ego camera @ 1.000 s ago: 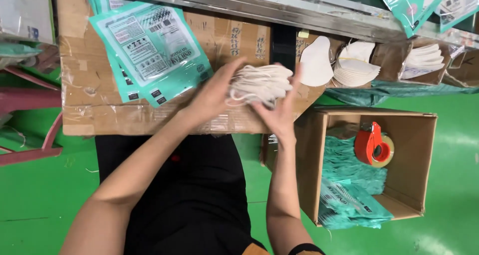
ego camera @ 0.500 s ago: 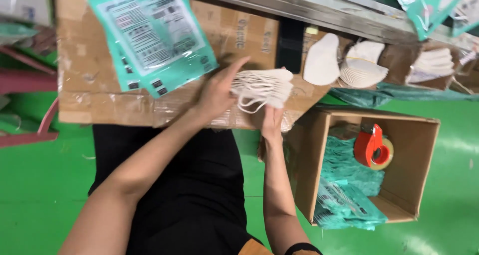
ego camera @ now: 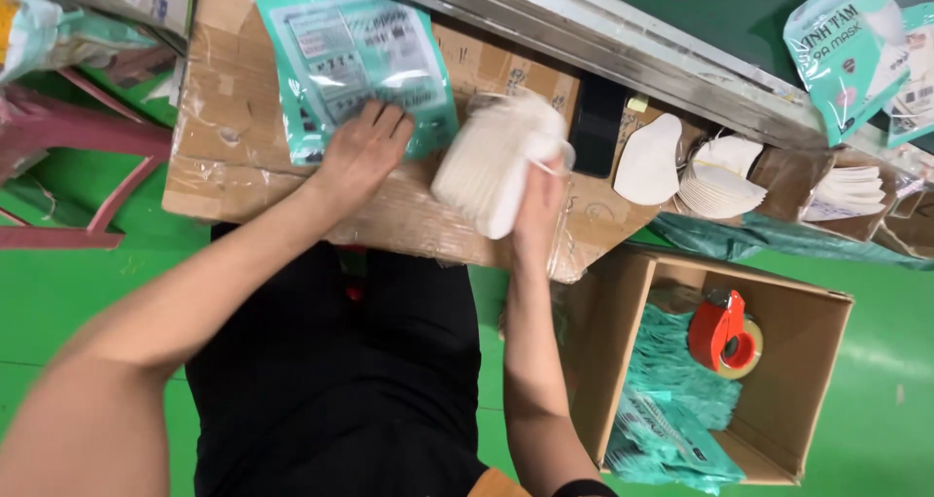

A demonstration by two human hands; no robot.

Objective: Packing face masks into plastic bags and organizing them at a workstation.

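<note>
The left hand lay flat, palm down, fingers spread and open, pressing on the lower edge of a teal printed pouch that rested on the cardboard-covered counter; it gripped nothing. Its forearm ran down and to the left, out of the bottom corner of the view. The right hand was raised just above the counter with its forearm nearly vertical, fingers curled closed around the near end of a thick stack of white masks. The stack stood tilted, its upper end leaning away from the person, and sat just to the right of the pouch, close beside the left hand's fingertips without touching them. Farther right on the counter lay more white masks in fanned piles, well apart from both hands. Below the counter's edge, an open cardboard box on the green floor held teal pouches and a red tape dispenser.
</note>
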